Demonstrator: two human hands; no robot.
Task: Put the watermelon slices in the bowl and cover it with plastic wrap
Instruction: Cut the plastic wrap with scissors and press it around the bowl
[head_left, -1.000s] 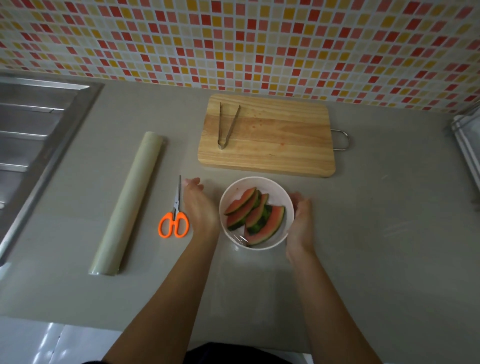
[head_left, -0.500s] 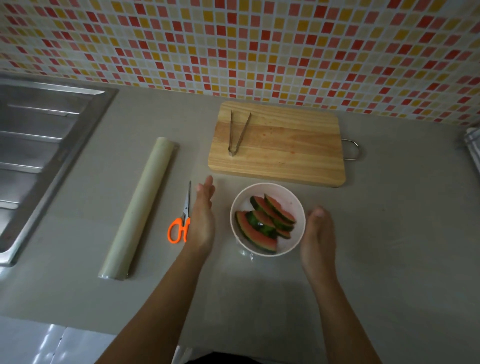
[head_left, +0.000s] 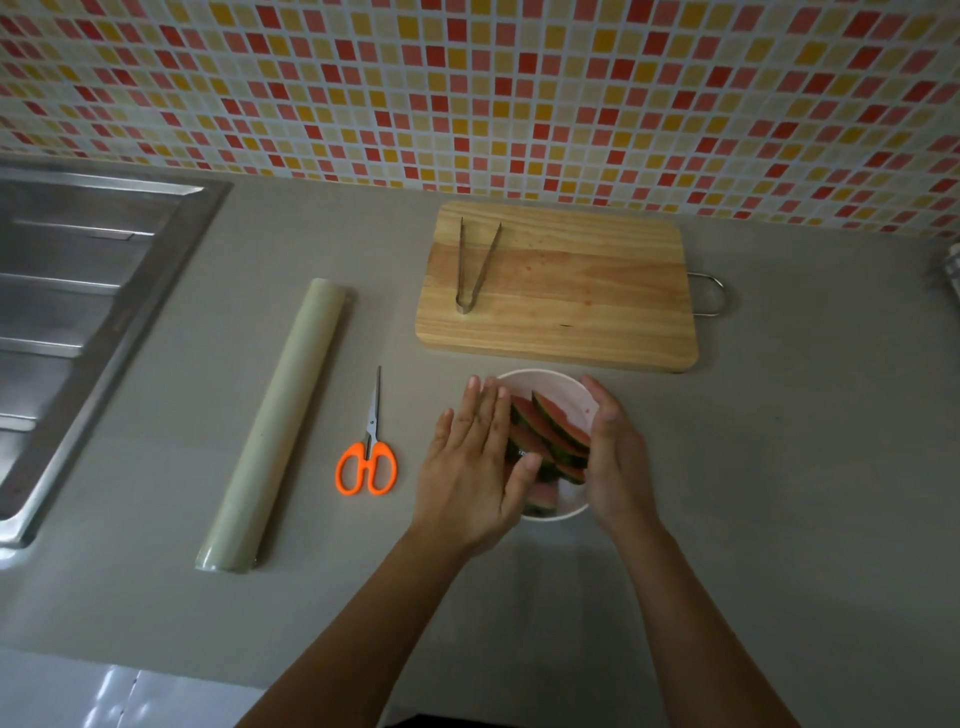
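Note:
A white bowl (head_left: 545, 376) stands on the grey counter just in front of the cutting board, holding several watermelon slices (head_left: 550, 431) with red flesh and dark green rind. My left hand (head_left: 472, 467) lies flat over the bowl's left rim, fingers straight and thumb over the slices. My right hand (head_left: 618, 457) cups the bowl's right side, thumb on the rim. Whether a film covers the bowl cannot be told. The roll of plastic wrap (head_left: 280, 421) lies to the left on the counter, untouched.
Orange-handled scissors (head_left: 368, 462) lie between the roll and the bowl. A wooden cutting board (head_left: 571, 296) with metal tongs (head_left: 475, 265) on it sits behind the bowl. A steel sink (head_left: 78, 312) fills the far left. The tiled wall runs along the back.
Both hands stood a little apart from the bowl half a second ago. They have closed in: the left now lies over the left rim, the right against the right side.

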